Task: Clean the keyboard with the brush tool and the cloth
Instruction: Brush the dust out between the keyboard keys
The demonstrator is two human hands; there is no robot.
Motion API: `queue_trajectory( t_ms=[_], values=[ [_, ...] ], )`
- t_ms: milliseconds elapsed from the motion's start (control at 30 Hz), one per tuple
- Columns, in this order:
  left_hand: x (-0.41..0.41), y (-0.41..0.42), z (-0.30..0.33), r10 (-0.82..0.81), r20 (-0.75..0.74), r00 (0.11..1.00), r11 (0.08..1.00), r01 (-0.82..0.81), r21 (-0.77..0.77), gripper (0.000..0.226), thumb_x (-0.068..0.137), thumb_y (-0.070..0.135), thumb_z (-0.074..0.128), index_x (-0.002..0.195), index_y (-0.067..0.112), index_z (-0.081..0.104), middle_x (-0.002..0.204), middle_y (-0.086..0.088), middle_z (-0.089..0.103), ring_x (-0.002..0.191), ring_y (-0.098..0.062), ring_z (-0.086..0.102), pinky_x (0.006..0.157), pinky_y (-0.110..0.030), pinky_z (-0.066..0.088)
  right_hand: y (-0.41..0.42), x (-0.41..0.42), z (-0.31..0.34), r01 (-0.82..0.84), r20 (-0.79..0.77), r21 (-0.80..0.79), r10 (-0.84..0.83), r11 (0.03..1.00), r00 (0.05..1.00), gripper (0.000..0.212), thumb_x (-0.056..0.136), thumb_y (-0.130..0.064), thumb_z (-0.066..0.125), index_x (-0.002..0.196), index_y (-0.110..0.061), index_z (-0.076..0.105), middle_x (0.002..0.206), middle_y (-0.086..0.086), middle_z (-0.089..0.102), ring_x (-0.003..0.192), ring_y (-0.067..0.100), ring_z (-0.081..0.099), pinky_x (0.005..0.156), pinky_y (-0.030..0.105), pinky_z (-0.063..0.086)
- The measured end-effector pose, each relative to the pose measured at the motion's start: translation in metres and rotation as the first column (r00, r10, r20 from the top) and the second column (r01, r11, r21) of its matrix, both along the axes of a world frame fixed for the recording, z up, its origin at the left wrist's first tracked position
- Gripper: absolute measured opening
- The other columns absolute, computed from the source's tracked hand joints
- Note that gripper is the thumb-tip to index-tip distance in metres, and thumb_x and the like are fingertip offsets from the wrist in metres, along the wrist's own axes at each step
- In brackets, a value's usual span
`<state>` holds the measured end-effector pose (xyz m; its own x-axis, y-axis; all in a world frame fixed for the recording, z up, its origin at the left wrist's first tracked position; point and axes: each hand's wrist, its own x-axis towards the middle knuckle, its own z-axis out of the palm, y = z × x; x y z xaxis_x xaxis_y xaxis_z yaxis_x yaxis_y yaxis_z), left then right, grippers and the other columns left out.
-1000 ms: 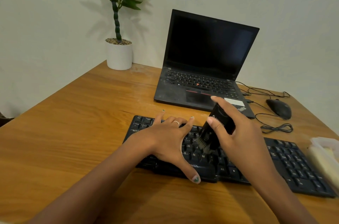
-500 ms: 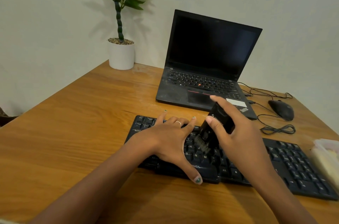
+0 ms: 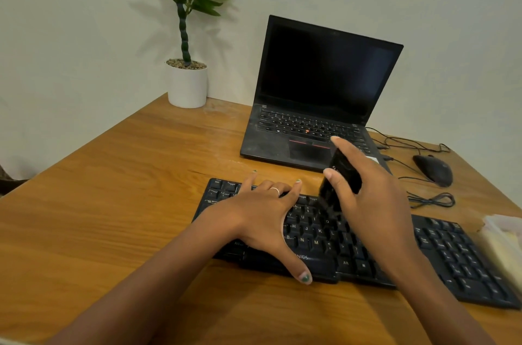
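A black keyboard lies across the near part of the wooden desk. My left hand rests flat on its left half, fingers spread and straight, thumb reaching to the front edge. My right hand grips a black brush tool, tilted with its bristles down on the upper key rows near the middle. A pale cloth lies at the right edge of the view, beside the keyboard's number pad, partly cut off.
An open black laptop with a dark screen stands behind the keyboard. A black mouse and its loose cable lie to the right. A potted plant stands at the back left corner by the wall.
My right hand has carried the brush tool up the keys, from the middle rows toward the top rows. My left hand stays pressed on the keyboard.
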<state>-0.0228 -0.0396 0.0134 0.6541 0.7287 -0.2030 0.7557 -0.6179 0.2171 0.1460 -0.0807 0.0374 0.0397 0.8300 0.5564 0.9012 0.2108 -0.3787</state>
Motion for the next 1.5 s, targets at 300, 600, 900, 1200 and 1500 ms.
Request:
queue_trajectory(
  t_ms=[300,600,900,1200,1500],
  values=[
    [0.0,0.0,0.0,0.001,0.002,1.0,1.0,-0.001,-0.001,0.135,0.063,0.08,0.065,0.151,0.023,-0.021,0.163,0.002,-0.007,0.148,-0.018,-0.01,0.112,-0.049,-0.022,0.0,-0.003,-0.005,-0.039,-0.123,-0.023,0.036,0.999,0.992,0.051,0.089,-0.04,0.053,0.137,-0.041,0.036,0.1,-0.01,0.057,0.085,0.004,0.055,0.072,0.028,0.054],
    [0.0,0.001,-0.002,0.003,0.003,1.0,1.0,-0.003,0.001,0.137,0.062,0.082,0.064,0.151,0.023,-0.022,0.163,0.001,-0.004,0.148,-0.018,-0.008,0.113,-0.05,-0.022,0.002,-0.009,0.004,-0.026,0.077,-0.096,0.034,0.995,0.996,0.049,0.092,-0.042,0.048,0.139,-0.041,0.033,0.112,-0.004,0.062,0.097,0.011,0.057,0.076,0.028,0.052],
    [-0.001,0.0,0.001,0.011,0.0,1.0,1.0,-0.011,-0.012,0.137,0.063,0.08,0.065,0.15,0.021,-0.023,0.163,-0.002,-0.006,0.149,-0.02,-0.011,0.111,-0.048,-0.023,0.006,0.003,0.012,-0.061,0.031,-0.173,0.068,0.983,0.997,0.048,0.091,-0.039,0.051,0.137,-0.041,0.036,0.113,-0.006,0.06,0.092,0.005,0.052,0.079,0.031,0.053],
    [-0.001,0.0,0.001,0.004,0.008,1.0,1.0,-0.004,-0.006,0.136,0.064,0.079,0.065,0.152,0.02,-0.02,0.163,0.0,-0.006,0.148,-0.018,-0.01,0.112,-0.049,-0.022,-0.007,0.004,0.009,-0.25,-0.095,-0.192,0.236,0.949,0.967,0.048,0.087,-0.039,0.056,0.128,-0.054,0.039,0.091,-0.033,0.047,0.081,-0.01,0.054,0.066,0.014,0.05],
    [-0.001,0.001,0.001,0.004,0.012,1.0,1.0,-0.004,-0.013,0.136,0.063,0.08,0.065,0.152,0.02,-0.019,0.163,0.0,-0.004,0.148,-0.016,-0.009,0.113,-0.052,-0.022,-0.008,-0.007,0.005,-0.263,-0.14,-0.11,0.247,0.959,0.959,0.047,0.086,-0.038,0.056,0.128,-0.053,0.04,0.094,-0.031,0.052,0.088,-0.007,0.056,0.069,0.017,0.052]
  ],
)
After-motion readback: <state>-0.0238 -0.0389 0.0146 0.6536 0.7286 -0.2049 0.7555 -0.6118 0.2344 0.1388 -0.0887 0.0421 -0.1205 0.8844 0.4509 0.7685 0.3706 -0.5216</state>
